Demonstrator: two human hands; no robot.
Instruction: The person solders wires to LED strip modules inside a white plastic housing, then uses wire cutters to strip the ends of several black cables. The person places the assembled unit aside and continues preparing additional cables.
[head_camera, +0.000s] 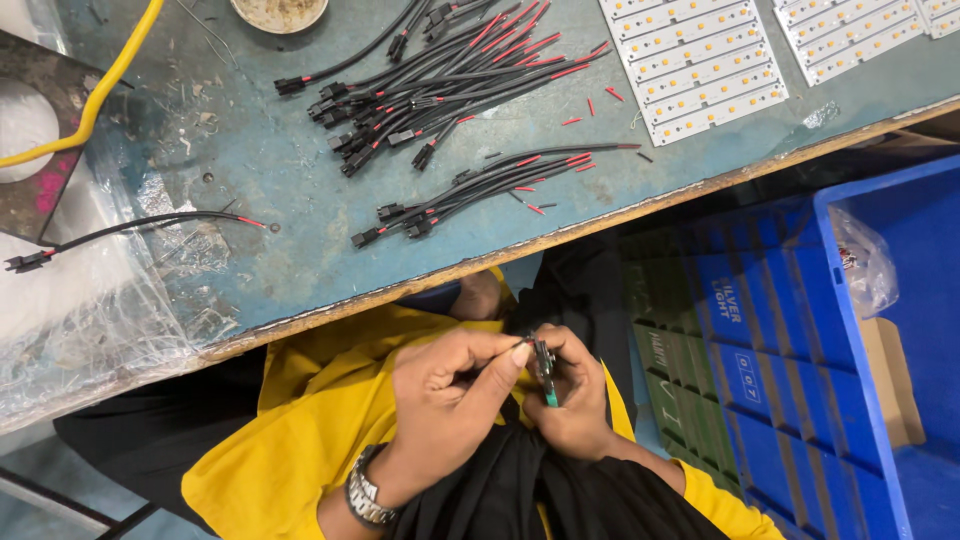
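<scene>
We've got both hands down in our lap, just below the edge of the counter (300, 180). The left hand (450, 395) is pinching a thin black wire (488, 368) between thumb and forefinger. The right hand (575, 395) is closed around a small hand tool with a green tip (545, 375), looks like a stripper or cutter, jaws right at the wire's end.

That wire looks super light and floppy, so we'd guess it bends wherever it wants unless it's gripped close to the working end, which is where the fingers sit. Slim black insulation; too small to tell if there's a connector on it.

Up on the counter, above our hands, lies a bundle of black-and-red leads with plug ends (440, 90), a smaller bunch (470, 190) nearer the edge, and white LED strip boards (700, 60) right of those.
</scene>
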